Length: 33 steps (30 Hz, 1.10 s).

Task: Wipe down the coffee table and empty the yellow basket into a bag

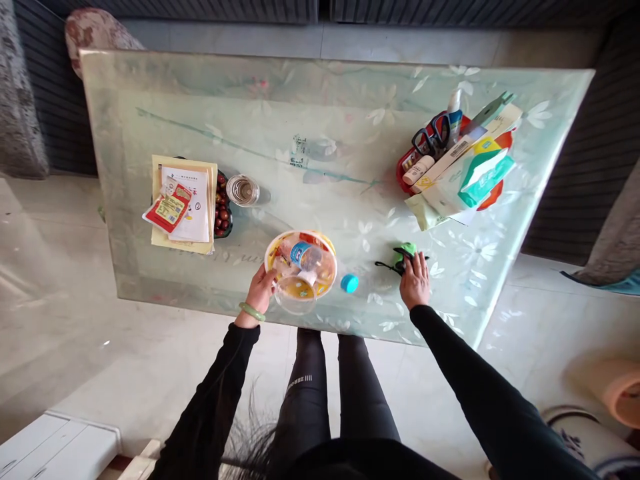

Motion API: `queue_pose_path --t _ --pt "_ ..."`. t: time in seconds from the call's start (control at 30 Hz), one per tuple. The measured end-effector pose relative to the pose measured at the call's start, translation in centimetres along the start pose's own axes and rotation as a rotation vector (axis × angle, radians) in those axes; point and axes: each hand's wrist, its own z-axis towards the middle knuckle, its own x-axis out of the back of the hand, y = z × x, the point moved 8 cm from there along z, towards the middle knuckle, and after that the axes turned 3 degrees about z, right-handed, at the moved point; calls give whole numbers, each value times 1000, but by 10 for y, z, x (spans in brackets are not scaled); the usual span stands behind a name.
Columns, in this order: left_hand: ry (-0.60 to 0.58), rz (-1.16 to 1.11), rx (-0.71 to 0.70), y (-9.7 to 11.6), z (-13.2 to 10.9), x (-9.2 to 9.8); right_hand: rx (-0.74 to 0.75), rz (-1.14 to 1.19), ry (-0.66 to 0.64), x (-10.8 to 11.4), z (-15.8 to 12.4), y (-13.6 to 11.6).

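A glass-topped table with a pale flower pattern fills most of the view. Toward its far right corner sits a red basket crammed with scissors, a white tube and other small items, with a tissue box leaning against it. Toward the left end lies a stack of papers topped by a red-and-yellow packet. The stack partly covers a dark bowl full of red dates. Just beside that stands a short drinking glass with a little liquid in the bottom.

Near the table's front edge, a round bowl with a yellow rim holds a plastic bottle and wrappers, and a clear plastic cup sits at its near edge. The left hand, wearing a green bangle, has its fingers curled around the bowl's rim, grasping it. The right hand lies on a green bundle with a black strap, fingers extended; whether they grip it, I cannot tell. A blue bottle cap lies between the hands, nearer the bowl.
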Motion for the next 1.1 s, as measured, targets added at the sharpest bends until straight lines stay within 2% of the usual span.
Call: queue_pose_path --t 0.07,0.17,0.33,0.47,0.57,0.7,0.8,0.9,1.0,1.1 --pt "13 -42 -14 13 6 -14 -63 16 38 1 -32 14" --pt "63 -91 -31 36 19 -36 -120 48 61 -6 -57 22" --pt "100 -171 -15 67 39 -73 -104 50 109 -12 -65 26" --pt "75 -234 25 74 48 -93 -96 45 153 -13 -63 20" --pt "67 -265 53 69 49 -101 -85 79 155 -22 -57 -8" --pt "-50 -284 -23 56 45 -106 18 100 -13 -57 -42 -78" --pt "-47 -161 -114 33 37 -85 104 88 -123 -83 -28 -130" --pt "101 303 -135 -2 30 -39 248 55 -267 -106 -16 -176" --pt "228 837 17 -41 27 12 385 35 -352 -119 -10 -205" --pt "212 1147 168 -72 27 46 458 28 -371 -122 -8 -211"
